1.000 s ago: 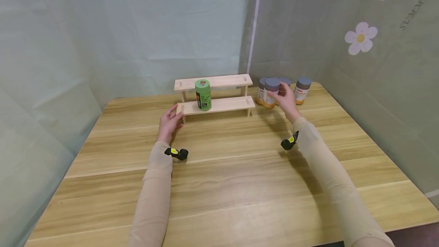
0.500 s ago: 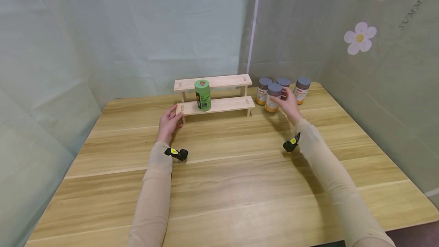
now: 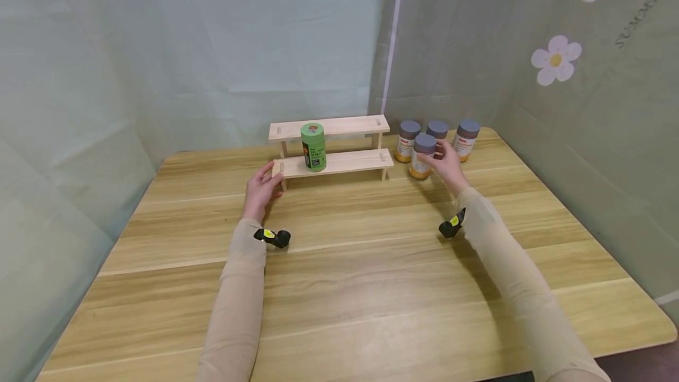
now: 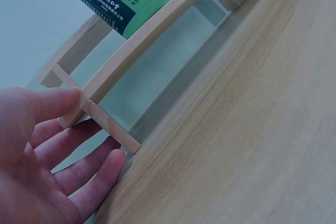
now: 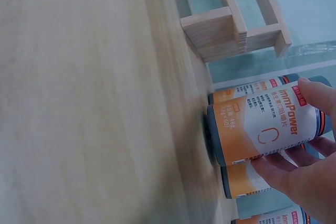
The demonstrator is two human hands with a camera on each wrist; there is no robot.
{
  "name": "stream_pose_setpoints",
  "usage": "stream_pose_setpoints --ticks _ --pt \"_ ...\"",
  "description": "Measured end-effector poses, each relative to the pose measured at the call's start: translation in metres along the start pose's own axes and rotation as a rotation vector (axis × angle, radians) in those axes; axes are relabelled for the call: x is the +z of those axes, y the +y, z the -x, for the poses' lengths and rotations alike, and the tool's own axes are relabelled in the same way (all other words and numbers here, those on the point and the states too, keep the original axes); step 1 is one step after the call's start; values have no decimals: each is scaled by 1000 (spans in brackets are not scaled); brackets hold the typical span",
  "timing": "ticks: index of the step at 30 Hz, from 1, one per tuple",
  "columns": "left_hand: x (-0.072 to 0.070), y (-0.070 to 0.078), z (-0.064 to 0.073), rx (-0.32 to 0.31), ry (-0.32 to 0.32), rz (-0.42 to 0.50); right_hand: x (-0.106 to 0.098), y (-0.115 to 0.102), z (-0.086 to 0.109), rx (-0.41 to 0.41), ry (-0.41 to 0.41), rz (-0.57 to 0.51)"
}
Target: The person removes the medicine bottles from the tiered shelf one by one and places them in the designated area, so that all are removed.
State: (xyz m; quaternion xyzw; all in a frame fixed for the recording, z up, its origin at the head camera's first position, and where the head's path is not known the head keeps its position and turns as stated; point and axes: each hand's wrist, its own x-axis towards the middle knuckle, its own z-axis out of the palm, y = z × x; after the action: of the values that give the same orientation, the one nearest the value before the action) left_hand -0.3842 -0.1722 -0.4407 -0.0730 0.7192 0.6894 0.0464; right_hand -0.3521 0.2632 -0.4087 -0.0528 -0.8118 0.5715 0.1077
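My left hand (image 3: pixel 261 191) holds the left end of a two-tier wooden shelf (image 3: pixel 352 161). In the left wrist view the thumb lies on the lower board's end, with the fingers below it beside the leg. A green canister (image 3: pixel 314 149) stands upright on that lower board. My right hand (image 3: pixel 447 165) grips a supplement bottle (image 3: pixel 421 161) with a dark grey cap and an orange and white label. In the right wrist view, thumb and fingers lie on opposite sides of this bottle (image 5: pixel 262 121), and its base is close over the tabletop.
Behind the held bottle stand two similar bottles, a left one (image 3: pixel 406 141) and a partly hidden one (image 3: pixel 437 129). Another bottle (image 3: pixel 464 140) stands farther right. The wooden table (image 3: pixel 339 287) meets hanging cloth (image 3: pixel 254 46) at its back and sides.
My right hand has drawn the bottle forward, toward me and slightly right, away from the bottles behind it. The left hand, the shelf and the green canister have stayed in place.
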Motion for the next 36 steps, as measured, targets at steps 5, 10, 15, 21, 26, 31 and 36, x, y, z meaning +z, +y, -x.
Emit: stream_pose_setpoints --ticks 5,10,15,21,26,31,36 --pt "-1 0 0 -3 1 -1 1 4 1 -25 -7 -4" --pt "0 0 -1 -8 14 -10 2 6 2 -46 -10 -10" --pt "0 0 -1 -3 23 -20 2 7 2 -33 -21 -15" --pt "1 0 -1 -3 14 -5 2 7 0 -5 -34 -33" --pt "2 0 -1 1 21 -11 4 8 -2 -1 -40 -45" --pt "1 0 0 5 14 -12 3 5 0 8 -23 -36" --pt "1 0 0 -1 15 -8 2 -12 10 31 -3 -72"
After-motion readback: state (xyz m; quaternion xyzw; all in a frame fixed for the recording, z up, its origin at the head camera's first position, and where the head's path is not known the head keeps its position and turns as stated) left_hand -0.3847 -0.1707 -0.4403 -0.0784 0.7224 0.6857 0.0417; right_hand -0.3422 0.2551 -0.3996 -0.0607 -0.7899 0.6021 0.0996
